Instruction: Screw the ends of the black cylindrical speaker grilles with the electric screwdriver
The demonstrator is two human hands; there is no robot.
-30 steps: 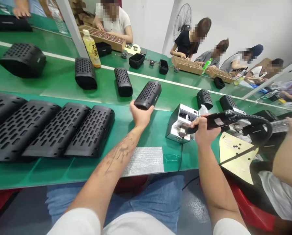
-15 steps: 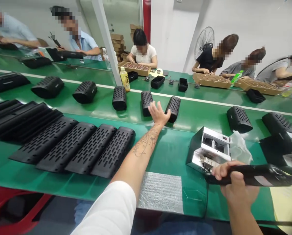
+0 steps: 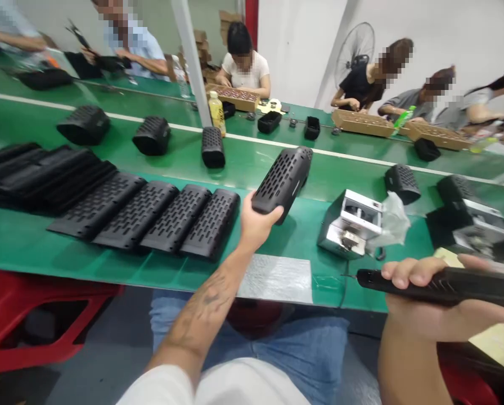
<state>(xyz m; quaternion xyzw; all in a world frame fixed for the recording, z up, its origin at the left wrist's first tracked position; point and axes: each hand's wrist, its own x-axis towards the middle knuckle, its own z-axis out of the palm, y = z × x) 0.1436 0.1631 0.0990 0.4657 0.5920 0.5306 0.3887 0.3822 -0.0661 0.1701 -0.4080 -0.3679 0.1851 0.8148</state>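
L hand [image 3: 258, 225], grip clasped round near end of case [image 3: 280, 179], over table [image 3: 19, 239]; R hand [image 3: 421, 295] clasps driver [image 3: 458, 281]. Case looks stiff, prob. light plastic, maybe a bit slick; I'd hold it by its sides, approx. midway.

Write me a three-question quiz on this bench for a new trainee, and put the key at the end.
1. Multiple choice. What does the left hand hold?
A) a bottle
B) a vented black case
C) a cardboard tray

2. True or false: the right hand grips a black driver.

3. Fill in one word: seen from the wearer's seat, the silver sheet lies to the ____ of the machine.

Key: 1. B. 2. True. 3. Left.
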